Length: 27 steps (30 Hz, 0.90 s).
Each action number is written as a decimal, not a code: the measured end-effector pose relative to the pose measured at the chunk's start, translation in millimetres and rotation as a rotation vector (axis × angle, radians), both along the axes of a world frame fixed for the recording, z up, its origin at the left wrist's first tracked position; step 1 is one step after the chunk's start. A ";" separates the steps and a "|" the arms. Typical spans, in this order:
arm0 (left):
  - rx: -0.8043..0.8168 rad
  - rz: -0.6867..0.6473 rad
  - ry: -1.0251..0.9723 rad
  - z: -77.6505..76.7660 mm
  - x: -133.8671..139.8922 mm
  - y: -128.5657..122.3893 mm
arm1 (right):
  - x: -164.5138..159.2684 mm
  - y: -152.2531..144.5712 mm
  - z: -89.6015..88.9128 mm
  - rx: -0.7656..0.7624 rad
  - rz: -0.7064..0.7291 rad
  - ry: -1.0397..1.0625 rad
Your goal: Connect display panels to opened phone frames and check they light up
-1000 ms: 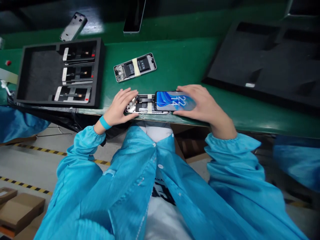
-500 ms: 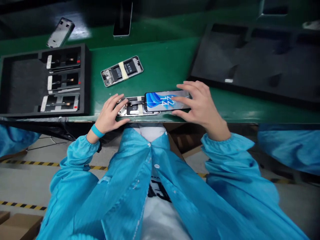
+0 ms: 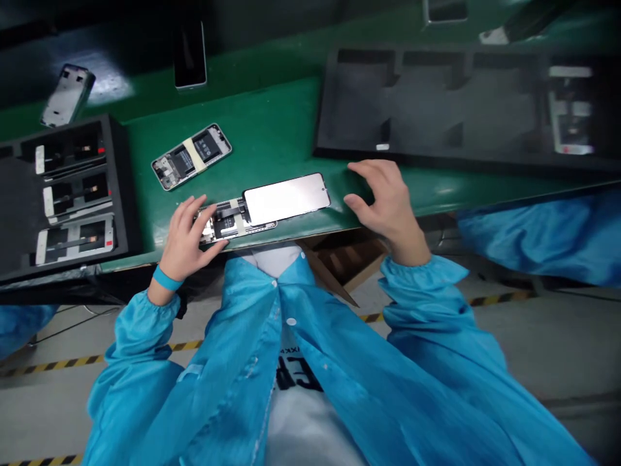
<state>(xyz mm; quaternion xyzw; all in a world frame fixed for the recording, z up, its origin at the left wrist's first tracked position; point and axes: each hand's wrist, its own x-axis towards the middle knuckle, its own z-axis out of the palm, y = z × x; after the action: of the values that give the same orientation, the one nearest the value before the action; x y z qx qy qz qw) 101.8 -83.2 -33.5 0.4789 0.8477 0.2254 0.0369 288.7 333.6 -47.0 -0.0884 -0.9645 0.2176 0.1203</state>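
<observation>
My left hand [image 3: 187, 239] grips the left end of an opened phone body [image 3: 226, 224], thumb along its near edge and fingers over its far edge. Cream tape crosses the battery inside it. A phone screen [image 3: 287, 199], lit plain white, overlaps the right part of that body and reaches out to its right. To the right of the screen hovers my right hand [image 3: 383, 197], empty, its thumb and fingers apart. Farther back lies a second opened phone body [image 3: 193, 156] with a similar tape strip.
At left, a black foam tray [image 3: 121, 194] carries several phone screens [image 3: 77, 239]. A larger black tray [image 3: 431, 116] spans the right, with screen parts [image 3: 571, 110] in its far slot. A dark phone [image 3: 190, 55] and a pale phone shell [image 3: 66, 96] lie farther back.
The screen went from a blue wallpaper with clock digits to plain white. My right hand has let go of its right end and moved off to the right. The view has turned rightward.
</observation>
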 end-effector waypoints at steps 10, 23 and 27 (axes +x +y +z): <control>-0.094 -0.148 -0.090 13.2 -11.9 15.5 | 1.4 1.3 -2.1 -0.054 0.025 0.041; -0.076 -0.126 -0.137 13.5 -16.1 20.4 | 2.6 1.4 -3.3 -0.042 0.004 -0.006; -0.085 -0.119 -0.167 9.9 -15.4 20.2 | 3.1 3.7 -9.0 -0.058 0.001 0.020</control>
<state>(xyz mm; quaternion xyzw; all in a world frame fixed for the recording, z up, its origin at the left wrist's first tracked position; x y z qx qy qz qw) 86.4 -63.0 -23.6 0.5058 0.8206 0.2256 0.1410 291.8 337.3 -56.0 -0.0892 -0.9566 0.2467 0.1272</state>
